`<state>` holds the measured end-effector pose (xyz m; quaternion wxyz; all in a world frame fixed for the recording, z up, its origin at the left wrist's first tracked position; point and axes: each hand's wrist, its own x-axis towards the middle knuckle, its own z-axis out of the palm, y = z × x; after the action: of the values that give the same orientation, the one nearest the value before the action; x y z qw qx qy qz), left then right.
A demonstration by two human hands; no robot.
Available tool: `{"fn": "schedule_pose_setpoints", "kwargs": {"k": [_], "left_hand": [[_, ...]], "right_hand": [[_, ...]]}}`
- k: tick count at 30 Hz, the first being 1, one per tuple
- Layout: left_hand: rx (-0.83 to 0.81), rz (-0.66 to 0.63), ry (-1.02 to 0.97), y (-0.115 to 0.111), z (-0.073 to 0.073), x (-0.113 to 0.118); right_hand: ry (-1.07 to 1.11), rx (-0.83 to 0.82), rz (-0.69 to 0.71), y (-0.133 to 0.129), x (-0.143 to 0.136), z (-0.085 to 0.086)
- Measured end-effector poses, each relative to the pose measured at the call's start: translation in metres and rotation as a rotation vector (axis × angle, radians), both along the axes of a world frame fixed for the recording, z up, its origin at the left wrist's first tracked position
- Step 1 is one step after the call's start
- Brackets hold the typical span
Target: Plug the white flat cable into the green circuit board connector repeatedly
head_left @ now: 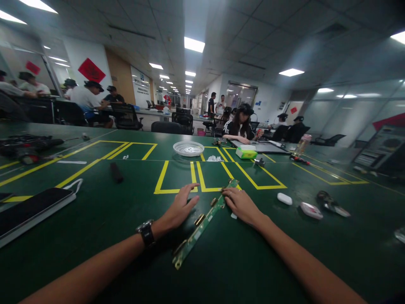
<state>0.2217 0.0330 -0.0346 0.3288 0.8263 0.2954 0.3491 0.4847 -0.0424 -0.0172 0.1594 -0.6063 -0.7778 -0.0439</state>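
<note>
A long, narrow green circuit board (202, 228) with brass-coloured parts along one edge lies slantwise before me, its near end toward the lower left. My right hand (242, 204) is closed over the far end of the board, fingers curled at its edge. To the left of the board is my left hand (182, 207), with thumb and fingers apart and nothing in them. It is not touching the board. A small white piece (233, 215) sits just under my right hand.
Yellow tape (177, 191) marks boxes on the green table (126, 270). Beyond lie a white basket (189, 148) and a tissue pack (246, 152). A phone-like device (34, 211) is at left; a white case (284, 199) and pink case (311, 210) at right. A person (242, 124) sits opposite.
</note>
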Motion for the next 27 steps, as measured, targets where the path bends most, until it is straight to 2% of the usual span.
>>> {"fn": "schedule_pose_setpoints", "kwargs": {"k": [3,7,12,22,27], "left_hand": [[-0.010,-0.014,0.007,0.001,-0.001,-0.001],[-0.014,-0.022,0.017,0.003,-0.004,-0.001],[-0.028,-0.033,0.042,0.002,-0.005,-0.002],[0.031,-0.049,0.081,-0.002,0.001,-0.003],[0.009,-0.051,0.072,-0.003,0.002,-0.003]], "right_hand": [[-0.032,0.008,-0.239,0.006,0.023,-0.004],[-0.047,0.002,-0.360,0.006,0.027,-0.005],[-0.030,-0.002,-0.331,0.004,0.023,-0.006],[-0.021,0.026,-0.217,0.008,0.037,-0.017],[-0.023,0.032,-0.255,0.008,0.036,-0.014]]}}
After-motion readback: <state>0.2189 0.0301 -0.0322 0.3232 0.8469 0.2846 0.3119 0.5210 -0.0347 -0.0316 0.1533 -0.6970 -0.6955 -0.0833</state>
